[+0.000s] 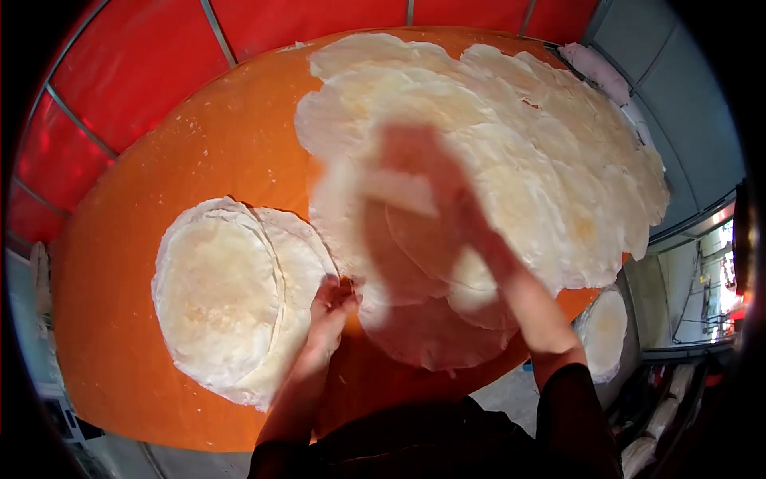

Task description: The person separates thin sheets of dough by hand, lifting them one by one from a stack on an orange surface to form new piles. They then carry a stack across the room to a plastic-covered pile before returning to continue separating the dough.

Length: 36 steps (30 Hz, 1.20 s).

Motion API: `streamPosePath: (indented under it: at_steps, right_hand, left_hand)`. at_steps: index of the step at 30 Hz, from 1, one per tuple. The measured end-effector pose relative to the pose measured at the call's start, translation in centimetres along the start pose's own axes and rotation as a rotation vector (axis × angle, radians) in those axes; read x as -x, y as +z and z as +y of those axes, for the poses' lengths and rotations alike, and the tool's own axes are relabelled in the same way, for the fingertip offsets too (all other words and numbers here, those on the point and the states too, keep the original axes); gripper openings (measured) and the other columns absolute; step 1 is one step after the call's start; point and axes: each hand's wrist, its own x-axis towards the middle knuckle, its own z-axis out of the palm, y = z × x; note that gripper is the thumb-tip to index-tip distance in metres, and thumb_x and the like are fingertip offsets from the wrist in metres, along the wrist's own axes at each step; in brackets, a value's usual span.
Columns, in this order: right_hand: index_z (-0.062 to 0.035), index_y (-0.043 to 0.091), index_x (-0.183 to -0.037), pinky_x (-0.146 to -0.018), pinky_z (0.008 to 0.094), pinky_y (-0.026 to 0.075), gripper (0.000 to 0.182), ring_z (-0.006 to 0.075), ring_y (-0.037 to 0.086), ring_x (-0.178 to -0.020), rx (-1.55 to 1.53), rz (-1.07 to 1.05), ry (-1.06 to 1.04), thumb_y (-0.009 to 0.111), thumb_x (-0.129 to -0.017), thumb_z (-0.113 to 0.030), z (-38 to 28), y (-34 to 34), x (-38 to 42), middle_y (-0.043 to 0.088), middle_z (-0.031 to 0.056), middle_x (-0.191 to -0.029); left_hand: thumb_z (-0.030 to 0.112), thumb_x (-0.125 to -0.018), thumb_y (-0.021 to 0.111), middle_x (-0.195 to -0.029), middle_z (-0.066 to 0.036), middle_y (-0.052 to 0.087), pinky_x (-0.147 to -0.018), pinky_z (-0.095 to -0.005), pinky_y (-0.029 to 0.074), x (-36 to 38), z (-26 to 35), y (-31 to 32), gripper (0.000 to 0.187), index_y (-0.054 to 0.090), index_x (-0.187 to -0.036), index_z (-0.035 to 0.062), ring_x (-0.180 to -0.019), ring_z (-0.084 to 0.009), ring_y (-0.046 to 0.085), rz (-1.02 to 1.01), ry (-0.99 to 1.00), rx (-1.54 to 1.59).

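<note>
Thin round pale flatbreads lie on a large orange cloth surface (128, 319). At the left, a small stack of flatbreads (215, 279) is fanned slightly, with the lower sheet showing on its right side. My left hand (333, 305) is closed, its curled fingers at the right edge of that stack, close to the neighbouring sheets; what they pinch is hidden. My right hand (419, 160) is smeared by motion above the large spread of overlapping flatbreads (511, 160). A blurred pale strip (403, 191) shows just below it, and my arm's shadow falls on the sheets.
Red panels (319, 24) with metal bars border the far side, and grey panels (678, 104) stand at the right. A pinkish rolled bundle (597, 70) lies at the far right edge. Another round flatbread pile (602, 331) sits lower, beyond the right edge.
</note>
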Motion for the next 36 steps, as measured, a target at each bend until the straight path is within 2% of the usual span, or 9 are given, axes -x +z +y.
streamPosePath:
  at_steps: [5, 7, 9, 11, 15, 21, 28, 31, 36]
  right_hand:
    - [-0.0055, 0.057, -0.092, -0.055, 0.0297, 0.039, 0.02, 0.0158, 0.047, -0.058, 0.585, 0.18, 0.078, 0.051, -0.075, -0.014, -14.5, -0.5, -1.4, 0.053, 0.0058, -0.07]
    - [-0.0057, 0.057, -0.084, -0.053, 0.0327, 0.038, 0.018, 0.0201, 0.046, -0.056, 1.262, 0.168, -0.642, 0.054, -0.069, -0.014, -8.7, 1.0, -0.8, 0.049, 0.0088, -0.065]
    - [-0.0048, 0.053, -0.093, -0.054, 0.0389, 0.038, 0.027, 0.0255, 0.048, -0.06, 1.446, 0.091, -0.449, 0.055, -0.067, -0.015, -1.3, 3.4, 1.5, 0.049, 0.0078, -0.066]
    - [-0.0034, 0.052, -0.102, -0.068, 0.0439, 0.042, 0.034, 0.0306, 0.052, -0.083, 1.291, -0.074, -0.058, 0.055, -0.073, -0.021, 3.2, 5.3, 4.8, 0.053, 0.0135, -0.086]
    - [-0.0072, 0.053, -0.111, -0.093, 0.0437, 0.032, 0.044, 0.032, 0.034, -0.119, 1.177, -0.044, -0.157, 0.056, -0.074, -0.032, 2.8, 4.1, 10.4, 0.038, 0.0131, -0.126]
    - [-0.0077, 0.054, -0.109, -0.095, 0.0426, 0.032, 0.034, 0.0323, 0.041, -0.113, 1.523, -0.09, -0.337, 0.052, -0.078, -0.02, 5.5, 0.3, 12.8, 0.048, 0.0143, -0.118]
    - [-0.0059, 0.059, -0.092, -0.059, 0.0263, 0.045, 0.018, 0.0159, 0.055, -0.082, 0.717, 0.088, 0.035, 0.045, -0.081, -0.005, -5.9, -4.3, 4.9, 0.06, 0.0131, -0.101]
    - [-0.0038, 0.058, -0.101, -0.072, 0.0286, 0.046, 0.023, 0.0176, 0.057, -0.089, 0.821, -0.068, 0.272, 0.044, -0.084, -0.01, -9.9, 0.8, 4.8, 0.061, 0.012, -0.101]
    - [-0.0064, 0.056, -0.103, -0.074, 0.0304, 0.044, 0.024, 0.0172, 0.054, -0.084, 1.213, -0.277, -0.088, 0.044, -0.087, -0.019, 1.2, 0.8, 5.3, 0.058, 0.0073, -0.095]
  left_hand:
    - [0.004, -0.074, 0.064, -0.072, -0.002, 0.052, -0.056, -0.018, 0.041, -1.7, -0.1, 2.2, 0.027, 0.05, -0.097, 0.0039, -0.062, -0.0075, 0.05, 0.112, 0.012, -0.06]
    - [0.007, -0.074, 0.065, -0.07, -0.001, 0.052, -0.054, -0.0172, 0.04, -1.9, 0.6, 1.9, 0.027, 0.051, -0.097, 0.004, -0.06, -0.0071, 0.049, 0.087, -0.155, -0.042]
    - [0.009, -0.073, 0.066, -0.069, -0.001, 0.051, -0.052, -0.0173, 0.039, -3.3, 0.7, 1.1, 0.03, 0.052, -0.099, 0.0041, -0.058, -0.0071, 0.048, 0.167, -0.302, -0.052]
    - [0.008, -0.073, 0.066, -0.069, 0.0, 0.051, -0.051, -0.0186, 0.037, -3.6, 1.4, 1.9, 0.031, 0.051, -0.1, 0.0052, -0.058, -0.0065, 0.047, 0.166, -0.312, -0.147]
    - [0.007, -0.072, 0.064, -0.07, -0.002, 0.052, -0.05, -0.0243, 0.039, -7.0, -3.6, 0.6, 0.038, 0.05, -0.107, 0.0061, -0.057, -0.0111, 0.047, 0.068, 0.127, -0.266]
    - [0.001, -0.07, 0.058, -0.066, 0.0, 0.05, -0.051, -0.0226, 0.039, -7.1, 0.1, 4.6, 0.041, 0.051, -0.111, 0.001, -0.055, -0.0082, 0.044, 0.155, 0.693, -0.844]
    - [-0.002, -0.075, 0.056, -0.062, 0.001, 0.054, -0.048, -0.0174, 0.037, -6.2, -1.9, 1.6, 0.042, 0.049, -0.116, -0.0007, -0.046, -0.0036, 0.038, 0.139, 0.298, -0.336]
    - [-0.002, -0.078, 0.056, -0.06, 0.007, 0.046, -0.045, -0.0146, 0.031, -3.8, 0.4, 4.4, 0.045, 0.045, -0.121, 0.0009, -0.048, 0.0001, 0.035, 0.135, 0.259, 0.128]
    - [-0.011, -0.072, 0.053, -0.059, 0.004, 0.052, -0.045, -0.015, 0.033, -2.5, -0.5, 2.4, 0.059, 0.038, -0.127, 0.003, -0.047, -0.0017, 0.04, 0.093, 0.459, -0.527]
